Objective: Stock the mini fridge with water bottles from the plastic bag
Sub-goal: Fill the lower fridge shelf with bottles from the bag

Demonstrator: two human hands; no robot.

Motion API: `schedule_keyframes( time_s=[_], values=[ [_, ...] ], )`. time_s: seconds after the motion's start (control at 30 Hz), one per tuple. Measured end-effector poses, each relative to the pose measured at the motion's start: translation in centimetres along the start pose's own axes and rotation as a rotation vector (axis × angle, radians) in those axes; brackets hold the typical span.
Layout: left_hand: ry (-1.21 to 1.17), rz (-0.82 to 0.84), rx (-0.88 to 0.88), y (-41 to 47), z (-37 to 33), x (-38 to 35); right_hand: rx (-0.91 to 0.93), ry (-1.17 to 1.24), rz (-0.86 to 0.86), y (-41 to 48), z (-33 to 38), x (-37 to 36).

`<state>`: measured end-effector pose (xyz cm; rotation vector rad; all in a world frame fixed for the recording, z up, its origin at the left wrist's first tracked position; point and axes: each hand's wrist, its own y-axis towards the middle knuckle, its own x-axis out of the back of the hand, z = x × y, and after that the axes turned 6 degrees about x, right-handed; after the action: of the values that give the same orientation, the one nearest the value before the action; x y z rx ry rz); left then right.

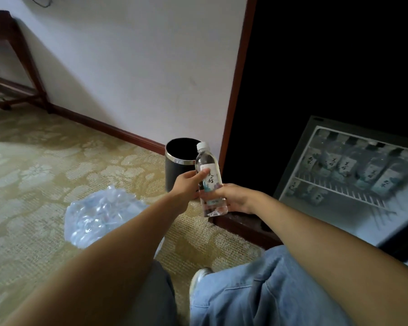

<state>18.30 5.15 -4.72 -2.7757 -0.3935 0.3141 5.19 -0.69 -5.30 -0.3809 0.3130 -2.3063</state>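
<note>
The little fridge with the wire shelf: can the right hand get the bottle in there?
Probably yes. The white mini fridge stands open just beside the right hand, which grips the clear plastic water bottle. Nothing lies between, though the left hand also holds it.

One held water bottle (209, 177), one plastic bag (99, 215), one bin (178, 161), two hands.

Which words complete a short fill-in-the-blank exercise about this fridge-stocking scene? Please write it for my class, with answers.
1. The water bottle is held by ____ hands at once.
2. The bottle's cap is coloured ____.
3. The plastic bag lies on the patterned ____.
4. The black bin stands to the ____ of the mini fridge.

Answers: both; white; carpet; left
</note>
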Motion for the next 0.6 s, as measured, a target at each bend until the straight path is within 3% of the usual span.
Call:
schedule_keyframes(
  time_s=[0.3,0.6],
  values=[
    [-0.007,0.162,0.005,2.6,2.3,-9.5,-0.059,0.137,-0.175,-5.0,-3.8,7.8],
    [0.093,0.396,0.155,3.1,8.8,-25.1,-0.232,0.242,-0.47,-14.3,-12.6,17.0]
  ],
)
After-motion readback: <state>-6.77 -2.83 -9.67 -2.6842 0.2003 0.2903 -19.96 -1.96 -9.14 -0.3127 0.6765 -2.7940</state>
